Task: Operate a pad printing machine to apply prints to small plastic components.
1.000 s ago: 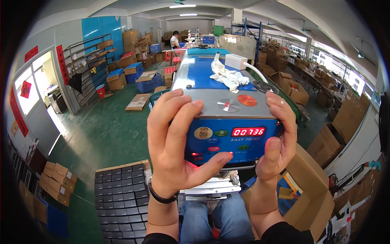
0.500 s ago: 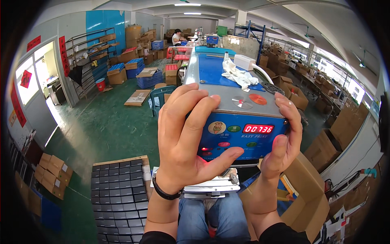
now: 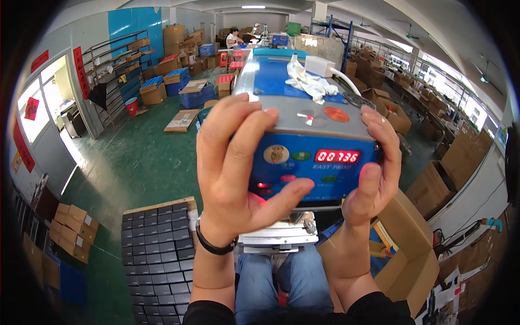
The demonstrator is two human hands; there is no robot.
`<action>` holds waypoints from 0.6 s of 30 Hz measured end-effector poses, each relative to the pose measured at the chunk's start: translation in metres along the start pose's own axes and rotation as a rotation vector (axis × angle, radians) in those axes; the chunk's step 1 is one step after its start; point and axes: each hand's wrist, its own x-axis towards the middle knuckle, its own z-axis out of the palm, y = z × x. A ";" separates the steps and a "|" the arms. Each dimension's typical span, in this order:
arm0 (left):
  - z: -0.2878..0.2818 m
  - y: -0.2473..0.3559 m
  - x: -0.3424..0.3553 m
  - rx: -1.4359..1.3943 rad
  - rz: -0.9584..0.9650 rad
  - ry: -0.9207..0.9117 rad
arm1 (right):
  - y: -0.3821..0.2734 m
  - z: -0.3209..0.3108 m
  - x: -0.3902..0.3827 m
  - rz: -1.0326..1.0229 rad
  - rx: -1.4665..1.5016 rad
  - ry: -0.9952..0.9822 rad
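My left hand (image 3: 238, 168) grips the left side of the machine's blue control box (image 3: 309, 168), fingers curled over its grey top and thumb across the front panel with its lit red display. My right hand (image 3: 374, 173) wraps round the right edge, fingers on the top corner and thumb upright beside the panel. On the grey top lie a silver disc (image 3: 310, 117) and a copper disc (image 3: 336, 114). Behind them are a crumpled white cloth (image 3: 306, 81) and a white rectangular unit (image 3: 319, 65) with a hose. A white metal fixture (image 3: 271, 234) shows below the box, above my jeans.
Rows of black boxes (image 3: 157, 260) lie on a board at lower left. An open carton (image 3: 406, 260) stands at lower right. A co-worker (image 3: 234, 39) is at the far end. Stacked cartons (image 3: 76, 233), blue crates (image 3: 195, 97), shelving (image 3: 114, 65) and a doorway (image 3: 70, 108) surround me.
The box shifted rightward in view half a second ago and now sits back left and a little higher, as the whole view moved. Both my hands stay on it in much the same grip.
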 end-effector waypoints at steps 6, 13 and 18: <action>-0.003 -0.008 0.002 0.075 0.143 0.024 | 0.010 -0.002 0.008 -0.126 0.075 -0.041; -0.061 0.011 -0.064 0.279 0.027 -0.103 | -0.001 -0.016 0.014 -0.084 0.146 -0.141; -0.156 0.051 -0.194 0.445 -0.631 -0.286 | -0.024 -0.020 0.002 0.187 0.064 -0.216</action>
